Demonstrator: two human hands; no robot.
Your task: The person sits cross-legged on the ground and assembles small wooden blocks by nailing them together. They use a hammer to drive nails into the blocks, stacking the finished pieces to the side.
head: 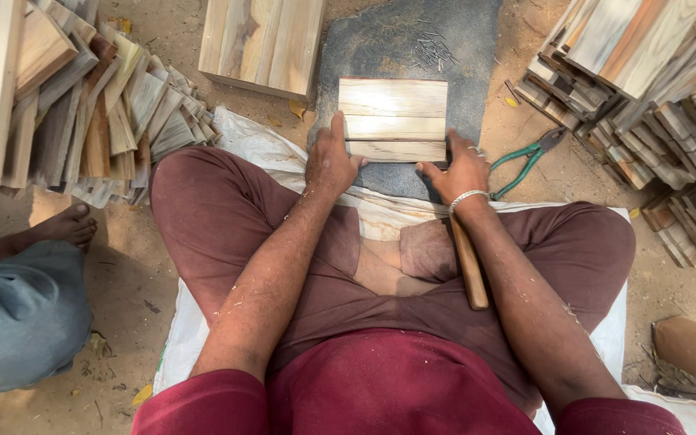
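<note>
Three pale wooden slats (394,119) lie side by side on a dark flat stone slab (396,48) in front of my crossed legs. My left hand (330,161) presses on the slats' left end, fingers closed along the edge. My right hand (461,169), with a metal bangle on the wrist, holds the nearest slat's right end. A wooden hammer handle (470,270) rests on my lap under the right forearm; its head is hidden.
Small nails (432,52) lie scattered on the slab's far part. Green-handled pliers (525,161) sit on the sand to the right. A nailed wooden panel (263,40) lies behind. Stacks of wood strips stand left (82,105) and right (654,89). Another person's foot (58,229) is left.
</note>
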